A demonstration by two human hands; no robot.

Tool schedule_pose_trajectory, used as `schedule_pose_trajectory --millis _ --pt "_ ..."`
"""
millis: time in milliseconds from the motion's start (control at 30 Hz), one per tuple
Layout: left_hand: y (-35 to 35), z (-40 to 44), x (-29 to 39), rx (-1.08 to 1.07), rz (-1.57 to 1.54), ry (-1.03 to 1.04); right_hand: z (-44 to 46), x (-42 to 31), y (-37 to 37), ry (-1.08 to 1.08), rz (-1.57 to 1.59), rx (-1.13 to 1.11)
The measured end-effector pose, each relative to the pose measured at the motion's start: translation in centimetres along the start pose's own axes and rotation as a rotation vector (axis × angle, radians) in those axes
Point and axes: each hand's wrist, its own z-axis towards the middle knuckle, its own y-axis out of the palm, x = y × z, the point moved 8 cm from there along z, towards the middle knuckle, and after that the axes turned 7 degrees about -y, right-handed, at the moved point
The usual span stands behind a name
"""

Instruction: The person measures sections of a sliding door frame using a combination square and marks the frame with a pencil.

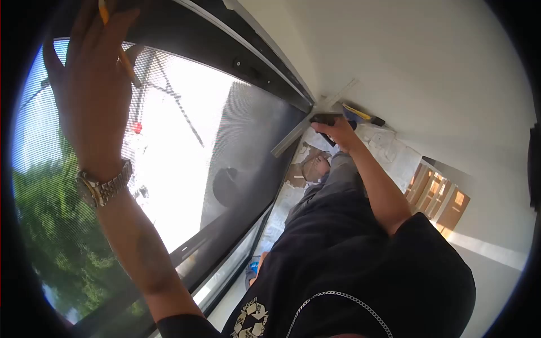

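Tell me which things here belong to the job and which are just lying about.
Likely in use:
pencil, in the left hand
dark tool, in the right hand

Seemingly just lying about:
yellow-and-black tool, by the wall
wooden slats

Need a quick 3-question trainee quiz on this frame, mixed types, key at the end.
1. Multiple choice. The left hand holds:
a) a hammer
b) a pencil
c) a paintbrush

2. True or false: a metal-band wristwatch is worn on the left wrist.

3. Short answer: which hand grips the dark-handled tool beside the window corner?

Key: 1. b. 2. True. 3. The right hand.
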Motion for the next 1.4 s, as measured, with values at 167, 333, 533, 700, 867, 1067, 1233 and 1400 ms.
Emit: schedule_pose_trajectory --millis 167,333,533,700,867,1067,1233,1400 --pt "0.6 0.9 -0.3 0.001 0.189 0.053 0.3 4.8 -1.9 0.031 -0.074 -0.036" --pt "0.0 1.9 0.1 0.045 0.041 0.085 -3.0 8.3 -4.5 0.117 0.046 0.009" --pt "-2.0 2.2 0.2 0.049 0.026 0.094 -8.9 16.6 -6.5 0.446 0.13 0.119" --pt "-1.3 2.4 -0.3 -0.079 0.152 0.09 -11.1 22.6 -8.4 0.413 0.186 0.302" --pt "-0.6 3.9 3.1 -0.147 0.428 0.303 -13.2 29.8 -8.1 0.476 0.35 0.378" --pt "-0.7 4.3 9.1 -0.463 -0.743 0.221 -13.7 32.3 -7.0 0.466 0.432 0.534" --pt "4.0 7.9 12.3 -0.746 -1.039 0.071 -13.9 32.8 -6.4 0.372 0.521 0.54" --pt "5.2 10.4 11.9 -0.626 -0.986 0.118 -14.9 34.1 -6.6 0.38 0.585 0.525"
